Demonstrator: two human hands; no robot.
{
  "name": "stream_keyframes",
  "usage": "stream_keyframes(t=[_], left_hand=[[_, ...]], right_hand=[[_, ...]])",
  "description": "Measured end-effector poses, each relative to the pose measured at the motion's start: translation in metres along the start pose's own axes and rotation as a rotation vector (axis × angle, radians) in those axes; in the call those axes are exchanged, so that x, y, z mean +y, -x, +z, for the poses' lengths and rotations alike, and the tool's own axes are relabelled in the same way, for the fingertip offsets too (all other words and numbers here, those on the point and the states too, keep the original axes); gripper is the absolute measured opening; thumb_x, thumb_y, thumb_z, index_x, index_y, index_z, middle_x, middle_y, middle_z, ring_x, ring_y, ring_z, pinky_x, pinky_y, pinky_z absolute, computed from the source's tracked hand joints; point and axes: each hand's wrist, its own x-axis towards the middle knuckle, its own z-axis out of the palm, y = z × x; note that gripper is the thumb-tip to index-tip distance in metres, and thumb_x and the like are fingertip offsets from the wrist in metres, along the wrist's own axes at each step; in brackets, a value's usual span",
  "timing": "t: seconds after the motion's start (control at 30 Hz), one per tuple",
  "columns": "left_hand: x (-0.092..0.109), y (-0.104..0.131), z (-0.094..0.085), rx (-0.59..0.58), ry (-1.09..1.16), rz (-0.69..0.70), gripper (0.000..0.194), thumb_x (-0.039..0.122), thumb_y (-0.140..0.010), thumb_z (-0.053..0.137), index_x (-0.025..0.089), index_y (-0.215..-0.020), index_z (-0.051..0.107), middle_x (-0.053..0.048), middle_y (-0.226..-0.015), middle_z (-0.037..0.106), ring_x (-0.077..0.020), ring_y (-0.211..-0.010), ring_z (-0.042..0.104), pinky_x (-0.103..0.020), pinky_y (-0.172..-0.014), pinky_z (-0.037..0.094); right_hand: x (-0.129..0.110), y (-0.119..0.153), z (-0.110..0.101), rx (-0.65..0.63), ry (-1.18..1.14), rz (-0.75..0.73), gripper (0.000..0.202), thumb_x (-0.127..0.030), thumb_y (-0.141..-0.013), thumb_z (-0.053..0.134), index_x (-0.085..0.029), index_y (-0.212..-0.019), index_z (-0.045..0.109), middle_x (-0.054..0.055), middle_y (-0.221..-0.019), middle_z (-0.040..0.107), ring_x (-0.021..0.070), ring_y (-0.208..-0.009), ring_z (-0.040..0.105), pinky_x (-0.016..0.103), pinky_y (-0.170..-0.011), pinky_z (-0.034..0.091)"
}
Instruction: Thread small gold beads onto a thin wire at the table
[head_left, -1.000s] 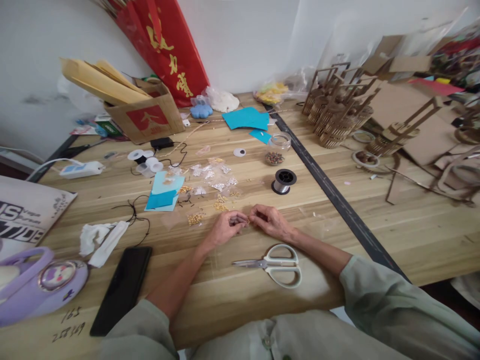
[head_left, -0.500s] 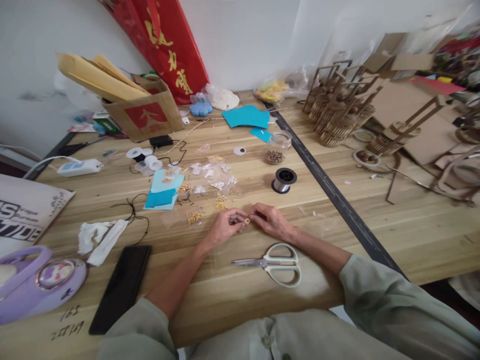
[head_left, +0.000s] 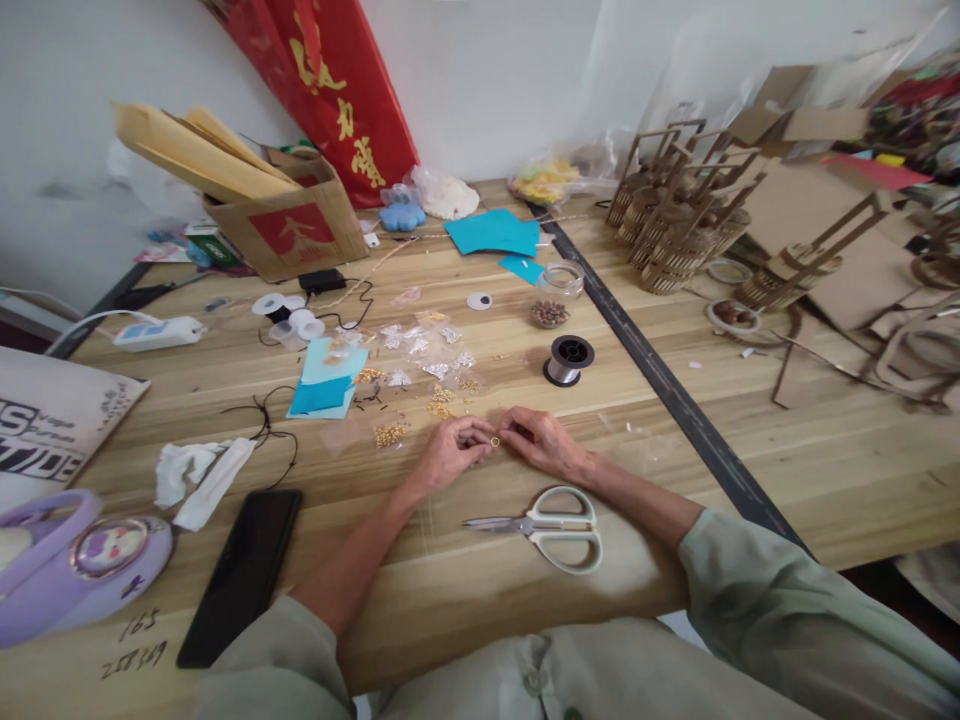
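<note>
Between my two hands, at the fingertips, is a small gold ring [head_left: 495,442]. My left hand [head_left: 455,447] is closed, its thumb and forefinger pinching the ring's left side. My right hand [head_left: 541,438] is closed too, its fingertips meeting at the ring's upper right; whether they grip the ring or something finer, I cannot make out. Scissors [head_left: 564,530] with pale handles lie just below my hands, blades pointing left. Beyond my left hand are piles of tiny gold findings [head_left: 390,435]. A black spool of thin wire [head_left: 568,360] stands beyond my right hand.
A glass jar of beads [head_left: 551,312] stands behind the spool. Blue sheets [head_left: 324,395], a black phone [head_left: 241,577] and a lilac case [head_left: 112,565] lie to the left. Little wooden baskets [head_left: 667,225] crowd the back right, across a dark strip [head_left: 645,340] in the table.
</note>
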Motion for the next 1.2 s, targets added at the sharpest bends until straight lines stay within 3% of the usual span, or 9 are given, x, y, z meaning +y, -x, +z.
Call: stream_keyframes(t=[0.7, 1.2], left_hand=[[-0.0042, -0.0014, -0.0009, -0.02, 0.018, 0.027, 0.025, 0.022, -0.071, 0.068, 0.01, -0.091, 0.061, -0.008, -0.08, 0.069, -0.01, -0.059, 0.06, -0.024, -0.059, 0.05], [0.0007, 0.0004, -0.0003, -0.003, -0.024, 0.036, 0.02, 0.018, -0.073, 0.066, 0.01, -0.091, 0.062, -0.003, -0.07, 0.067, -0.0087, -0.055, 0.058, -0.02, -0.056, 0.047]], right_hand=[[0.0009, -0.0001, -0.0009, -0.01, -0.011, 0.012, 0.016, -0.026, -0.087, 0.052, -0.013, -0.083, 0.06, 0.0, -0.066, 0.056, 0.0099, -0.056, 0.044, 0.021, -0.054, 0.033], [0.0017, 0.0003, -0.0009, -0.014, -0.002, 0.012, 0.016, -0.026, -0.087, 0.051, -0.014, -0.082, 0.06, 0.0, -0.067, 0.056, 0.0096, -0.057, 0.044, 0.021, -0.054, 0.034]])
